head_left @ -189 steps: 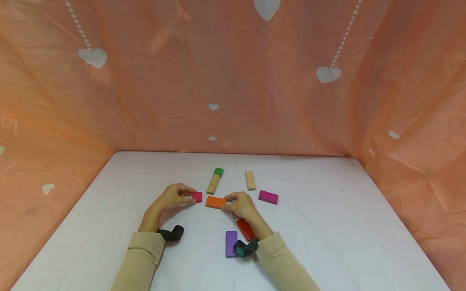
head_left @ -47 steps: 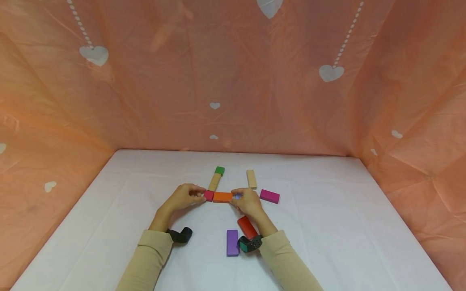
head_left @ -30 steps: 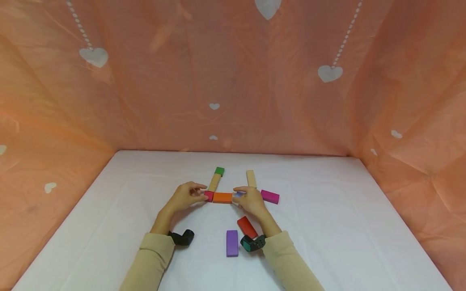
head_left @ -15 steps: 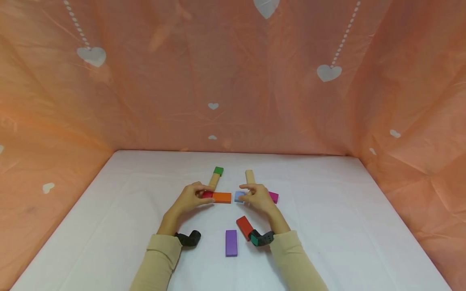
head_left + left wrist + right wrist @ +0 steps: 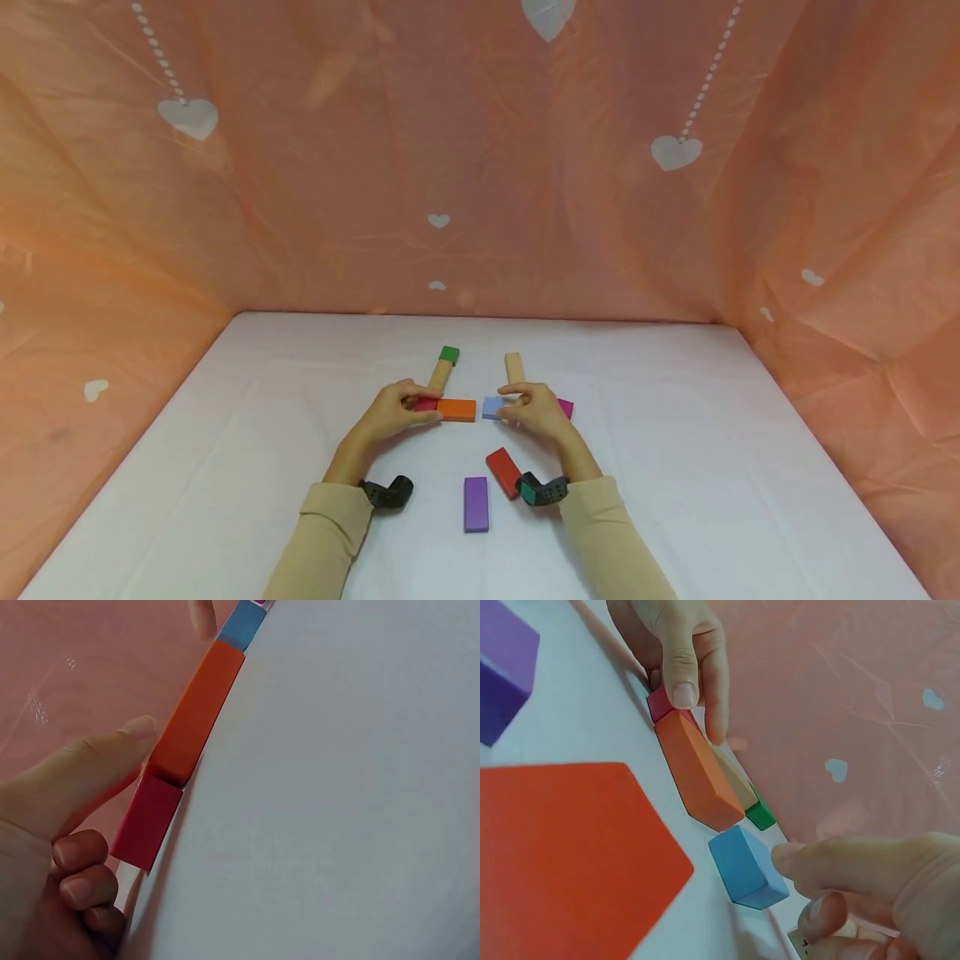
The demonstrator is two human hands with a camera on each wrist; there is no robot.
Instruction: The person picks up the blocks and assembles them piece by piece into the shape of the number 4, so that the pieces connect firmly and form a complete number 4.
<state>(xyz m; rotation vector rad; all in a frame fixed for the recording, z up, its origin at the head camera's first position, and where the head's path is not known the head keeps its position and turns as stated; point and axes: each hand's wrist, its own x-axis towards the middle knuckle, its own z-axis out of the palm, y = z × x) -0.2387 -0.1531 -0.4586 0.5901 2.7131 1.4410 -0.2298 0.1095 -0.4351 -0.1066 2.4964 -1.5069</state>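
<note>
A crimson block (image 5: 426,404) and an orange block (image 5: 457,410) lie end to end on the white table. My left hand (image 5: 397,408) is over their joint, thumb and index finger extended; the thumb tip (image 5: 139,727) is at the upper edge of the orange block. Just past the orange block's right end, across a narrow gap, is a light blue block (image 5: 746,866). My right hand (image 5: 538,410) hovers at that blue block, thumb and forefinger apart, the thumb tip (image 5: 787,855) close beside it. Part of the blue block is hidden behind the hand in the head view.
A plain wooden block (image 5: 441,375) with a green block (image 5: 449,355) at its far end runs back on the left. Another wooden block (image 5: 514,367) lies right; a magenta block (image 5: 566,407) is partly hidden. Nearer me lie a red block (image 5: 502,471) and a purple block (image 5: 476,504).
The crimson and orange blocks, apart at first, now meet. My right hand let go of the orange block and moved right, exposing the light blue block. My left hand slid right over the joint.
</note>
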